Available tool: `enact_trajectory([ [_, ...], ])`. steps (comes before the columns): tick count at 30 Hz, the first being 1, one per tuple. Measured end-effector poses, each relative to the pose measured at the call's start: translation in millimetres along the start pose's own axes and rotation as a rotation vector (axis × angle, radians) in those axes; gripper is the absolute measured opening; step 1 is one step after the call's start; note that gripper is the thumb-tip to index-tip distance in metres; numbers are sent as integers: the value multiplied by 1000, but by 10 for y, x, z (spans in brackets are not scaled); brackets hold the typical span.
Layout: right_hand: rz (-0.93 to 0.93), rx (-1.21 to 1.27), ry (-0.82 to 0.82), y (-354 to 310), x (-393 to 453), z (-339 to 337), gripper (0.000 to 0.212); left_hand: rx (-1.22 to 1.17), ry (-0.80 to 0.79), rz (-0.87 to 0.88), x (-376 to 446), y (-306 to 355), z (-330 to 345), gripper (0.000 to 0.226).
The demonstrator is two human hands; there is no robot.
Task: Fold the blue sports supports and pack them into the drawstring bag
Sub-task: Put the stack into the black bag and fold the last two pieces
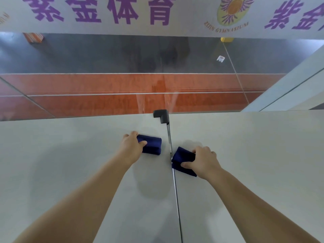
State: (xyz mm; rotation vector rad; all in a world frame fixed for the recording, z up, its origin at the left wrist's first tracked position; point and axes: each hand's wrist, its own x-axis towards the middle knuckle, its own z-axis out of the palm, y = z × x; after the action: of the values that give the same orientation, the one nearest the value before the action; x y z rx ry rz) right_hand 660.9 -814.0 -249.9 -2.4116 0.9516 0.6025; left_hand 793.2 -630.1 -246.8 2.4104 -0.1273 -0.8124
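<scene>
The left hand [131,143] grips one folded dark blue cloth support [152,145] on the pale worktop [70,155], left of the seam [175,181]. The right hand [201,161] grips another folded blue support [182,160] lying over that seam.

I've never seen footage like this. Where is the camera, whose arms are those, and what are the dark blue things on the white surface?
There is no machine here: a person wears one wide-angle camera on the head, so you look forward and down along their own bare arms. The left hand grips one folded blue sports support; the right hand grips a second folded blue support. Both lie on a white table, which seems to be two panels meeting at a narrow seam; the right support lies at that seam. A small black bracket sits at the far edge. Beyond is an orange and grey floor and a banner with purple lettering. No drawstring bag is in view.
</scene>
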Motion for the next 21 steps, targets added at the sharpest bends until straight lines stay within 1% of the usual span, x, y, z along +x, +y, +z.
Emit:
enact_trajectory([
  [2, 10, -17, -13, -16, -23, -3, 53, 6, -35, -29, -56, -15, 57, 37],
  [5, 3, 64, -21, -9, -94, 15, 48, -47, -53, -65, -145, -48, 138, 34],
  [7, -38, 142, -19, 20, -162, 46, 41, -78, -63, -72, -217, -84, 184, 32],
  [12, -186, 196, 36, 81, -363, 123, 30, -122, -69, -26, -408, -217, 264, 23],
  [14, -208, 228, 38, 112, -412, 125, 30, -124, -56, 7, -501, -271, 260, 24],
  [17, -229, 269, 35, 170, -476, 92, 34, -177, -47, 19, -655, -365, 239, 33],
  [20, -234, 306, 49, 201, -568, 48, 40, -280, -24, -4, -806, -468, 217, 33],
  [21, -240, 321, 46, 200, -599, 34, 40, -279, -6, 5, -849, -503, 209, 31],
])
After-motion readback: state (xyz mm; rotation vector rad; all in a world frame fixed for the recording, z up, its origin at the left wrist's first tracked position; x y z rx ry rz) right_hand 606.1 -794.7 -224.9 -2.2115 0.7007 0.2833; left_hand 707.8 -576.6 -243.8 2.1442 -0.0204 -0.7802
